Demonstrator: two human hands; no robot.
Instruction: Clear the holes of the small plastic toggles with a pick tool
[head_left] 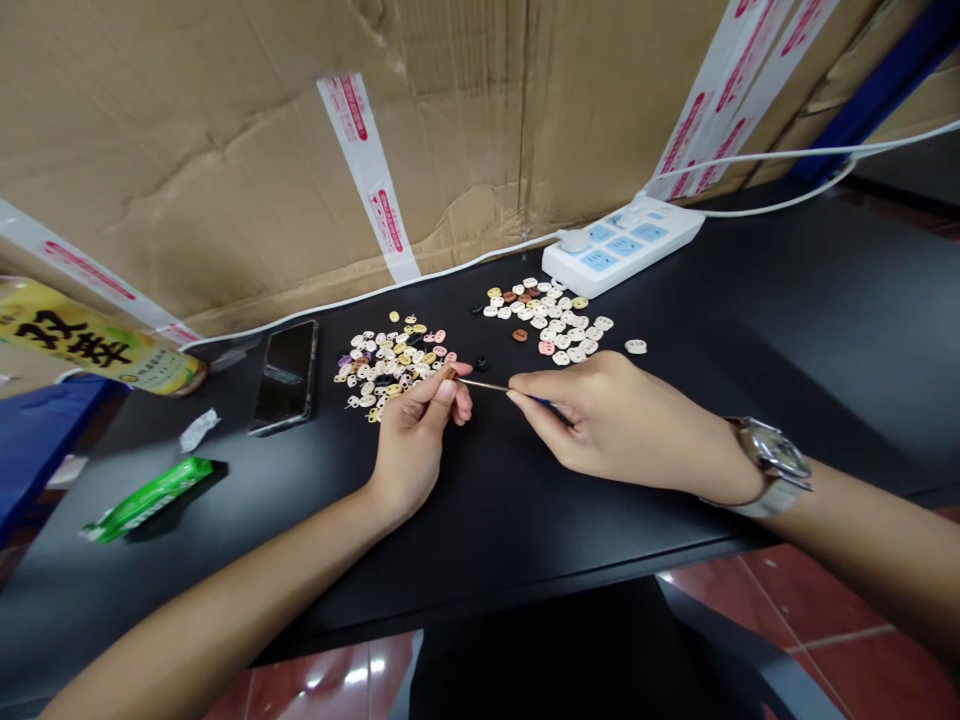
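My left hand [416,430] is closed, its thumb and fingertips pinching a small brown button-like piece [451,375]. In my right hand [600,415], also closed, is a thin metal-shafted tool [486,385] with a bit of blue showing between the fingers; its exact kind is unclear. The tool's tip meets the brown piece or lies right beside it. Just beyond my left hand is a mixed pile of small pieces [386,360], mostly cream, with yellow, pink, brown and black ones. A second pile of mostly white, two-holed pieces [570,325] lies beyond my right hand.
A white power strip [622,245] with cables stands at the back of the black table [480,520], against taped cardboard [465,130]. Toward the left are a phone [285,378], a green wrapped packet [154,497], a crumpled wrapper [199,430] and a yellow drink bottle [97,340].
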